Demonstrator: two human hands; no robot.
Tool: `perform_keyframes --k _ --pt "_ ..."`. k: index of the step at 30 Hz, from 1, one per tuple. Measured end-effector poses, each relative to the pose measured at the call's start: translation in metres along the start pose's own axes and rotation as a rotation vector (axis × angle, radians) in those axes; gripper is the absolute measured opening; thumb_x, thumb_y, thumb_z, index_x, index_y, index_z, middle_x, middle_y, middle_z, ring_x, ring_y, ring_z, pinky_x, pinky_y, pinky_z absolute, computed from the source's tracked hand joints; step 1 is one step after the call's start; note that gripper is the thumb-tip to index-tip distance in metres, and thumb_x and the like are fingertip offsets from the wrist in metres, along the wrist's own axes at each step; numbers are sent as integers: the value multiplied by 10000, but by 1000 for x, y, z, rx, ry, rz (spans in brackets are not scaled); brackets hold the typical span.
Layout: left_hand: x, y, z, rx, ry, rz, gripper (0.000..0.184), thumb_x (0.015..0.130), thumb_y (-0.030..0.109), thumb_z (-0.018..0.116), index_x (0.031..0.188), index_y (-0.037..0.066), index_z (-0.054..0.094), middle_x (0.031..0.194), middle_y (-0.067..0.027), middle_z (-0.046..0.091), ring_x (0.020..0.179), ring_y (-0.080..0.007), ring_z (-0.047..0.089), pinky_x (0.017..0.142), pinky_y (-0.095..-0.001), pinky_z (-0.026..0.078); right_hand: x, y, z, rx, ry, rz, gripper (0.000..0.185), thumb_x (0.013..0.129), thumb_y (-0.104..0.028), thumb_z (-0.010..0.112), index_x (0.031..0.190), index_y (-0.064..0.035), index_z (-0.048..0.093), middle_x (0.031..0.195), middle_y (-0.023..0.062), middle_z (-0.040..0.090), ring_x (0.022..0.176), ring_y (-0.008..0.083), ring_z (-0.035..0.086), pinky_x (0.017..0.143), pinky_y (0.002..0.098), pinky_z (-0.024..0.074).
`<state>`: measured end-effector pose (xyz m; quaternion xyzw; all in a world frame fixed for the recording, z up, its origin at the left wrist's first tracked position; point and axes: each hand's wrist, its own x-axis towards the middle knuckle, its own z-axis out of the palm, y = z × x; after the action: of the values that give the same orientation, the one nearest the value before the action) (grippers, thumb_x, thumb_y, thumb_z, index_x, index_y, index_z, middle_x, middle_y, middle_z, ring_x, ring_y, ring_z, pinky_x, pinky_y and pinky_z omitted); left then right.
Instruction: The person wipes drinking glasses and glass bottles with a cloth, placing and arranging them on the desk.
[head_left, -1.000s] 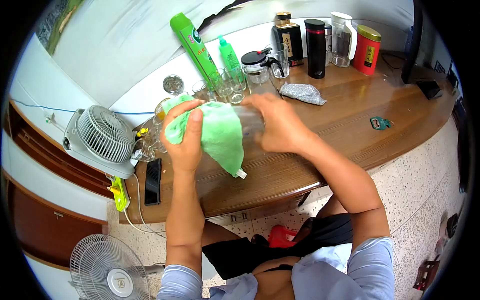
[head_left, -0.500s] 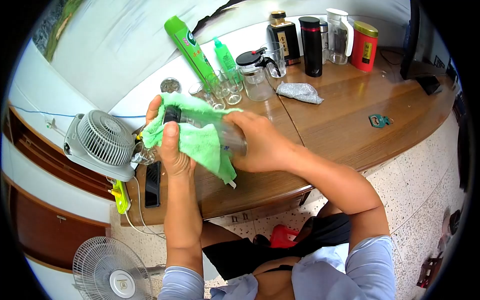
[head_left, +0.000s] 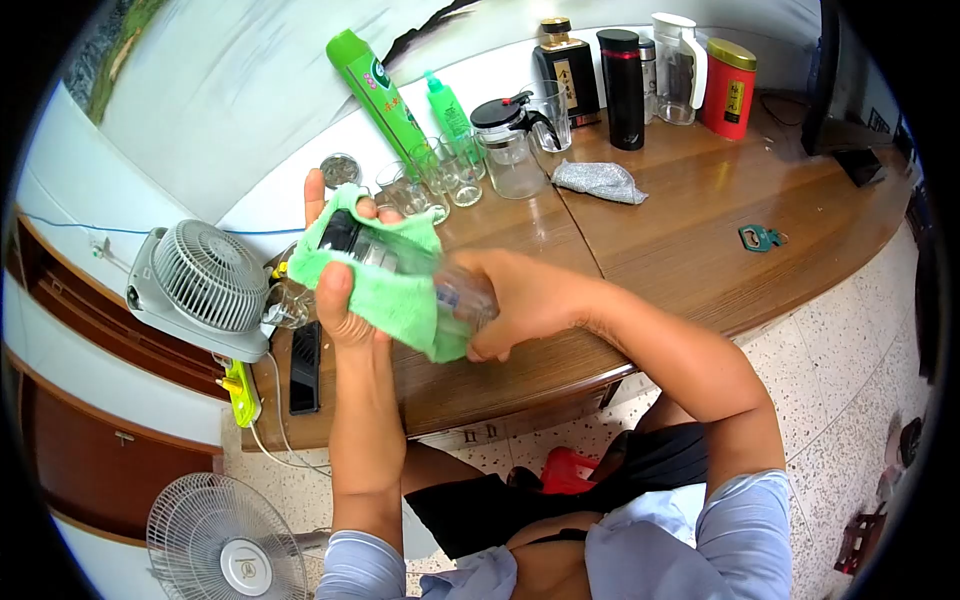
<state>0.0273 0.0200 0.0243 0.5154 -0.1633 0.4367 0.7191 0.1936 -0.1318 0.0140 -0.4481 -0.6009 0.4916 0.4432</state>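
Observation:
A green cloth [head_left: 385,298] is in my left hand [head_left: 345,290], its fingers and thumb around the cloth and the dark-capped end of a clear bottle [head_left: 465,297]. Around the bottle's other end, on the right, my right hand [head_left: 520,298] is closed. The bottle lies tilted across the cloth, above the front of the wooden table, and its right end is blurred. Behind my hands stand several drinking glasses [head_left: 462,186] and a glass teapot [head_left: 513,165] with a black lid.
A small fan [head_left: 210,275] and a phone [head_left: 305,368] are at the left. Along the back stand a green spray can [head_left: 375,95], a black tumbler [head_left: 622,95] and a red tin [head_left: 729,92]. A grey cloth [head_left: 600,183] and a bottle opener [head_left: 760,238] lie to the right.
Both hands have moved a little left and down with the bottle. The cloth has opened around it, so the dark cap and clear body now show.

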Motion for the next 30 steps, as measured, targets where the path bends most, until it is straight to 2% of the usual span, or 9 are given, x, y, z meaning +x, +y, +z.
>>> perform_keyframes --k 3,8,9,13,14,17,22,25,30 --pt "2 -7 3 -305 -248 -19 1128 854 370 901 1701 137 194 1249 -108 609 1186 -307 644 1084 -583 545 9 19 0 454 -371 28 545 744 -81 862 1202 42 594 926 98 667 801 195 710 625 351 625" --pt "15 -18 -26 -629 -401 -245 1243 806 677 839 1670 10 245 1538 -273 500 1373 -522 530 1145 -724 430 7 15 8 503 -132 14 612 710 2 843 1242 55 544 954 111 642 721 198 679 598 354 609" --pt "14 -21 -30 -544 -397 -266 1143 889 718 729 1654 2 271 1527 -280 501 1368 -476 550 1130 -681 471 9 17 7 457 -66 15 602 711 7 843 1230 48 541 967 106 639 718 197 684 596 356 609" --pt "-18 -44 15 -3 450 -387 863 1021 743 505 1507 30 466 1292 -221 667 1094 -325 699 899 -446 619 13 10 3 305 219 -26 628 733 -63 880 1252 68 551 1018 114 648 787 227 727 634 350 641" --pt "-26 -50 -16 -29 90 -452 716 1059 666 531 1394 33 556 1109 -125 712 954 -214 697 806 -338 590 12 10 1 189 314 -24 645 727 -72 890 1257 68 550 1026 118 645 796 225 731 633 345 643" --pt "-22 -48 26 625 168 -335 591 1086 574 570 1305 27 608 1045 -48 693 935 -123 654 790 -291 545 13 13 -2 -241 608 -177 758 709 -66 888 1338 60 482 1087 192 644 922 333 733 746 420 630" --pt "-26 -52 27 860 85 -62 554 1122 509 531 1395 27 537 1225 -79 663 1052 -166 656 875 -330 557 16 26 2 -690 719 -345 836 721 -64 857 1405 48 389 1141 271 630 1046 486 673 917 510 560" --pt "-21 -47 24 626 414 -29 546 1132 511 502 1397 35 538 1238 -83 670 1068 -174 664 913 -349 564 12 8 23 -621 602 -190 801 745 -134 869 1369 49 401 1162 282 636 1066 487 676 915 510 566" --pt "3 -16 19 456 517 3 842 1109 659 393 1661 32 285 1477 -157 568 1300 -254 595 1094 -417 510 12 13 32 -665 452 -54 880 825 -326 852 1431 88 367 1095 302 681 1037 478 704 891 498 572"
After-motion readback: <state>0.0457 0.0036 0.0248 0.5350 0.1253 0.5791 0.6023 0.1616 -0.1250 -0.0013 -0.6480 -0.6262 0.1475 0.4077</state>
